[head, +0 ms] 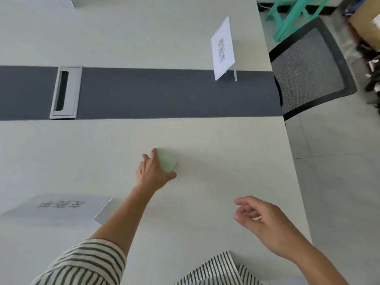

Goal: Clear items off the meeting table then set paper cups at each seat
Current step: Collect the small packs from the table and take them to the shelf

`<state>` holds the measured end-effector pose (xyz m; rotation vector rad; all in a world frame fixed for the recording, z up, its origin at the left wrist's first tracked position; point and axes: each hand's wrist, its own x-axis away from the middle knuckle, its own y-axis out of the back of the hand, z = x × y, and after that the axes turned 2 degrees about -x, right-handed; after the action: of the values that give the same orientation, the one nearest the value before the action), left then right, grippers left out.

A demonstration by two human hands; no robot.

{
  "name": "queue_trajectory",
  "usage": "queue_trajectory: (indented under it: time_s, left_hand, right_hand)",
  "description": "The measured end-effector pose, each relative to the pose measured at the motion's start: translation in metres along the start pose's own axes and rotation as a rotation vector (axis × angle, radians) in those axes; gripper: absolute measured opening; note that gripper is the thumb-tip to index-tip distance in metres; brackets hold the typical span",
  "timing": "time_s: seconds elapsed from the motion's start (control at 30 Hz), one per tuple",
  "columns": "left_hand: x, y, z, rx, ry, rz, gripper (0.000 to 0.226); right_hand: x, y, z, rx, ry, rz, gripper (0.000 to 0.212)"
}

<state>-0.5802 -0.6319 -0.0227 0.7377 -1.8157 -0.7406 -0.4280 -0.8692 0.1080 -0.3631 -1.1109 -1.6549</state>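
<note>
One small pale-green square paper pad [169, 163] lies mid-way across the white meeting table [226, 145], pinched at its edges by the left hand [152, 171], seemingly for clearing away, while the right hand [259, 219] hovers nearer, loosely curled, empty.

Half-seen things on and around the table
The left hand [153, 171] covers the left part of the green pad [168, 162], so its full outline, and whether it lies flat on the tabletop, cannot be told; the near card [59, 208], toward the tabletop's near edge, is blurred and its print unreadable; the far card [41, 1] is cut by the top edge; the table [226, 140] hides part of the chair [308, 68]; the stool [292, 15] and box [366, 25] run out of frame; the clutter [372, 75] is a smear
</note>
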Motion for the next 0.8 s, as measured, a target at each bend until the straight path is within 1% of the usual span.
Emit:
queue_trajectory:
  time_s: [0.07, 0.13, 0.2, 0.33, 0.37, 0.47, 0.53, 0.67, 0.73, 0.8]
  left_hand:
    - [0.01, 0.007, 0.001, 0.132, 0.046, 0.03, 0.086]
    - [0.028, 0.016, 0.003, 0.309, 0.087, 0.023, 0.082]
    - [0.053, 0.025, 0.005, 0.444, 0.11, -0.022, 0.083]
    - [0.114, 0.031, 0.007, 0.639, 0.145, -0.161, 0.083]
    - [0.131, 0.032, 0.006, 0.73, 0.152, -0.188, 0.08]
    - [0.188, 0.03, 0.001, 1.008, 0.133, -0.239, 0.059]
    - [0.227, 0.024, 0.0, 1.126, 0.102, -0.245, 0.058]
    - [0.314, -0.004, 0.012, 1.239, 0.048, -0.285, 0.057]
    - [0.362, -0.026, 0.026, 1.238, 0.06, -0.315, 0.061]
    - [0.412, -0.049, 0.046, 1.216, 0.098, -0.321, 0.061]
  right_hand:
    - [0.004, 0.0, 0.001, 0.01, 0.018, -0.003, 0.026]
    - [0.009, 0.0, 0.002, 0.02, 0.046, -0.001, 0.027]
    - [0.015, 0.0, 0.005, 0.036, 0.085, 0.003, 0.027]
    - [0.032, -0.001, 0.008, 0.053, 0.187, 0.013, 0.025]
    - [0.038, -0.001, 0.007, 0.055, 0.216, 0.019, 0.024]
    - [0.06, 0.0, 0.001, 0.059, 0.304, 0.031, 0.022]
    - [0.077, -0.001, -0.008, 0.054, 0.355, 0.042, 0.023]
    - [0.114, -0.009, -0.043, 0.041, 0.432, 0.101, 0.024]
    - [0.131, -0.02, -0.065, 0.033, 0.449, 0.146, 0.024]
    - [0.148, -0.036, -0.083, 0.028, 0.461, 0.207, 0.023]
